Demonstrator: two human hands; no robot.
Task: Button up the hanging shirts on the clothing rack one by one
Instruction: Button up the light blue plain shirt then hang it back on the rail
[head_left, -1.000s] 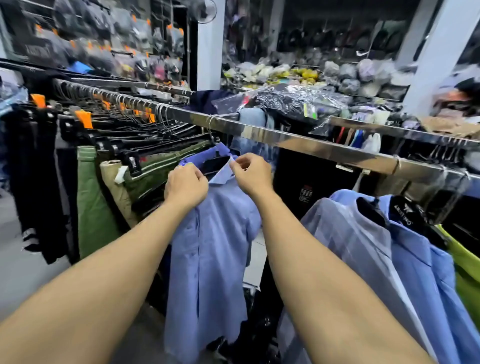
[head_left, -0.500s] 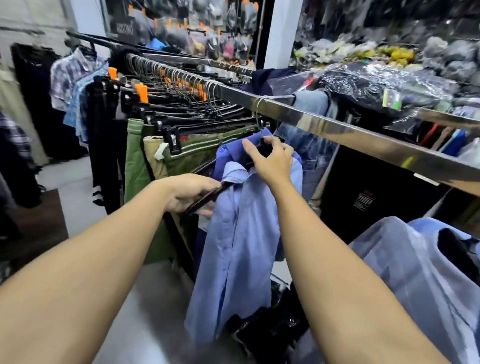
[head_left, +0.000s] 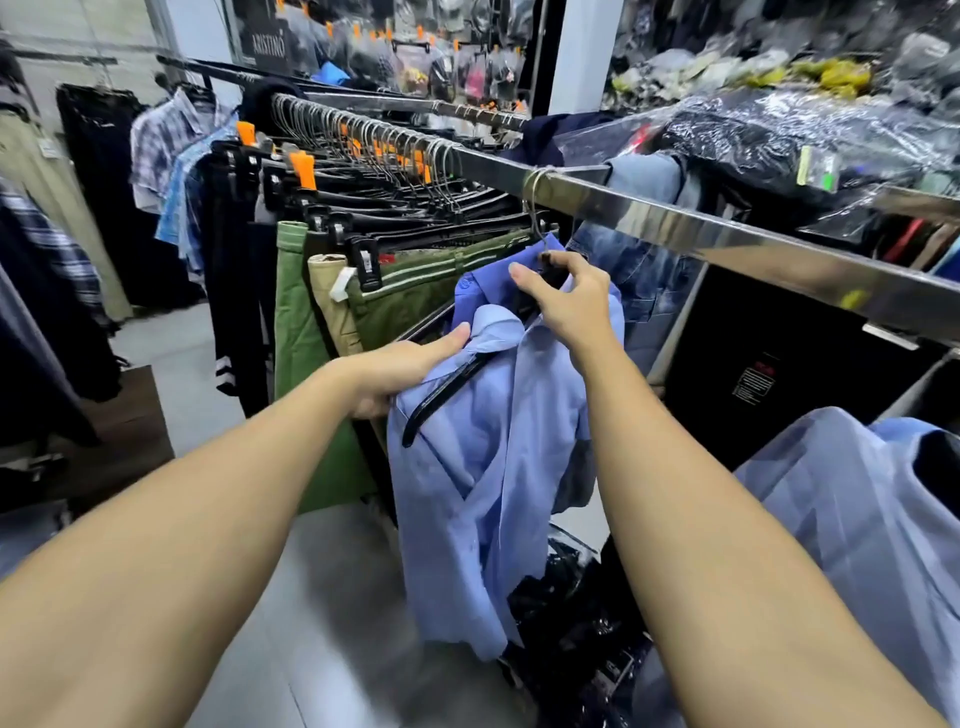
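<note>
A light blue shirt (head_left: 483, 478) hangs crookedly from the chrome rail (head_left: 675, 223) on a black hanger (head_left: 441, 395). The hanger's left arm is tilted down and lies outside the cloth. My left hand (head_left: 405, 369) grips the shirt's left shoulder beside that arm, thumb on top near the collar. My right hand (head_left: 566, 301) has its fingers curled round the hanger's neck at the collar, just below the hook. A darker blue shirt (head_left: 483, 283) hangs right behind. The front of the light blue shirt hangs open.
Green and khaki trousers (head_left: 311, 364) on clip hangers crowd the rail to the left. More blue shirts (head_left: 857, 519) hang at the right. Plastic-wrapped clothes (head_left: 779, 130) lie behind the rail, black bags (head_left: 571, 597) lie on the floor below, and further racks (head_left: 156, 145) stand to the left.
Both hands were at the collar a second ago. My left hand has dropped to the shirt's left shoulder, and the hanger's left arm now shows outside the cloth. The view swung left.
</note>
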